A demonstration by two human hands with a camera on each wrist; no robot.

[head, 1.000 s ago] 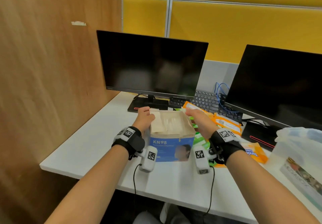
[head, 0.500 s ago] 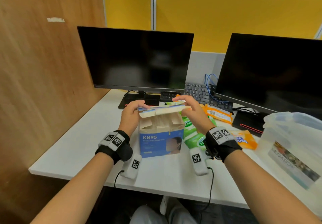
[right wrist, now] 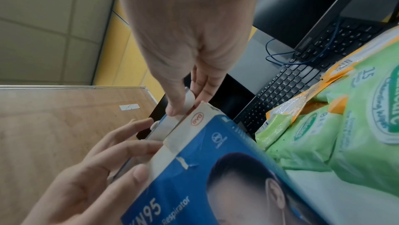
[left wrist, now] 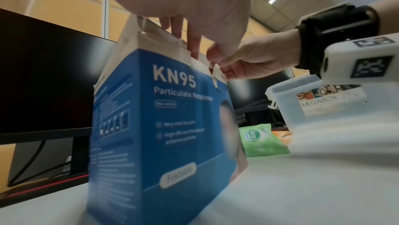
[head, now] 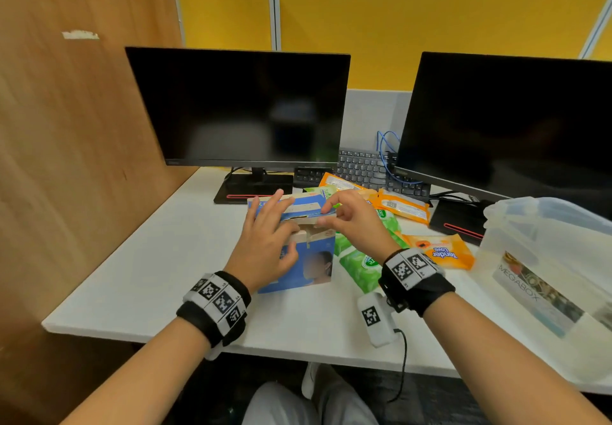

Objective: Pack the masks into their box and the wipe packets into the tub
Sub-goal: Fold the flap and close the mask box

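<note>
White desk (head: 159, 279) is sitting in a cubicle with a wooden partition (head: 66, 126) on the left and yellow panels (head: 430, 20) behind. Two dark monitors (head: 241, 106) are standing at the back, with a black keyboard (head: 367, 169) lying between them.

Blue KN95 mask box (head: 308, 259) is standing upright near the desk's front edge, its top lid flap (head: 298, 207) folded partly down over the opening. Left hand (head: 265, 246) is lying with fingers spread and straight across the lid flap, thumb resting against the box's front face. Right hand (head: 354, 222) is pinching the right end of the flap between thumb and fingers, as the right wrist view confirms (right wrist: 185, 99).

Green wipe packets (head: 361, 259) are lying just beside the box on its right, with orange wipe packets (head: 440, 252) lying farther right and behind. Clear plastic tub (head: 543, 259), labelled MEGABOX, is standing at the desk's right side, apart from the packets. Contents of the box cannot be determined.
</note>
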